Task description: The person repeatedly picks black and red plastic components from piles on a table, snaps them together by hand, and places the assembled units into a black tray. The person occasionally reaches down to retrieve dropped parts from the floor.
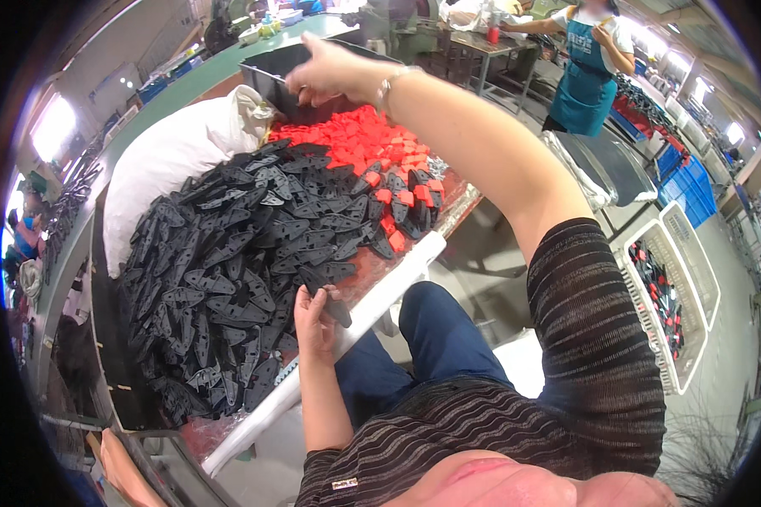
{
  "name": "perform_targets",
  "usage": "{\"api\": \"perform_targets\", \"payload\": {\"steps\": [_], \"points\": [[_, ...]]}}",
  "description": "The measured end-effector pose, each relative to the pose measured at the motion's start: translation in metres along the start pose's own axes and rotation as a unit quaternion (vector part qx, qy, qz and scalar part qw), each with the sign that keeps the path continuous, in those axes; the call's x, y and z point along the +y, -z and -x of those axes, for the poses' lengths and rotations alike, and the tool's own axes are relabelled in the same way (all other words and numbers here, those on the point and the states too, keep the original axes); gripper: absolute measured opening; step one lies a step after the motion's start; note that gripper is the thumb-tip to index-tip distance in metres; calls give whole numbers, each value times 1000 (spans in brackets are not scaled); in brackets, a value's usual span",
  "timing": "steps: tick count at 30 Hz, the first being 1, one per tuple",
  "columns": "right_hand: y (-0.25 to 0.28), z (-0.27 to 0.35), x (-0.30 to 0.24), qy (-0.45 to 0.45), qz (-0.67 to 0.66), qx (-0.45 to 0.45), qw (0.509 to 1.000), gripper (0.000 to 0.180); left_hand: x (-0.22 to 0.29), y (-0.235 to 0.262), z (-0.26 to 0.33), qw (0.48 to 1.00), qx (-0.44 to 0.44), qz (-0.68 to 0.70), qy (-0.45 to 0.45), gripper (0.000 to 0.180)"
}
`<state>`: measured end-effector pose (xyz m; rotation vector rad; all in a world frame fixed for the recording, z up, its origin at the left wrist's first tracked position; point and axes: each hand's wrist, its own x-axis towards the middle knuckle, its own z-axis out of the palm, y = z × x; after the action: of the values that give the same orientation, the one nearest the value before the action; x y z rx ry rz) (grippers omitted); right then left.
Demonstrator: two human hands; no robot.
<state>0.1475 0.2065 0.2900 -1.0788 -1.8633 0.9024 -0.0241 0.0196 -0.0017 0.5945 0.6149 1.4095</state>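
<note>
The left hand (314, 323) is pinching a dark-grey, pointed flat plastic part (339, 312) above the worktop's (370, 272) near edge. The right hand (328, 74) is hovering, half-curled, over a black rectangular bin (281, 95) — grip and bin contents cannot be told. A cream slatted plastic crate (687, 317) is holding red-and-black pieces (664, 304).

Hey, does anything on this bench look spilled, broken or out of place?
Nothing clearly stands out. The black parts and red pieces lie in loose, jumbled heaps, mingling at their right edge, with the white sack slumped alongside. I see no obvious damage.
</note>
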Motion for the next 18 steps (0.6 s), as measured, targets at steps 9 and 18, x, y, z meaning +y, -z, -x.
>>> {"api": "perform_targets", "payload": {"steps": [9, 18], "points": [[-69, 195, 170, -44, 28, -241, 969, 30, -4, 1, -3, 999, -12, 0, -39, 23], [-86, 232, 209, -96, 68, 39, 992, 20, 0, 6, 1, 998, 39, -43, -4, 21]]}}
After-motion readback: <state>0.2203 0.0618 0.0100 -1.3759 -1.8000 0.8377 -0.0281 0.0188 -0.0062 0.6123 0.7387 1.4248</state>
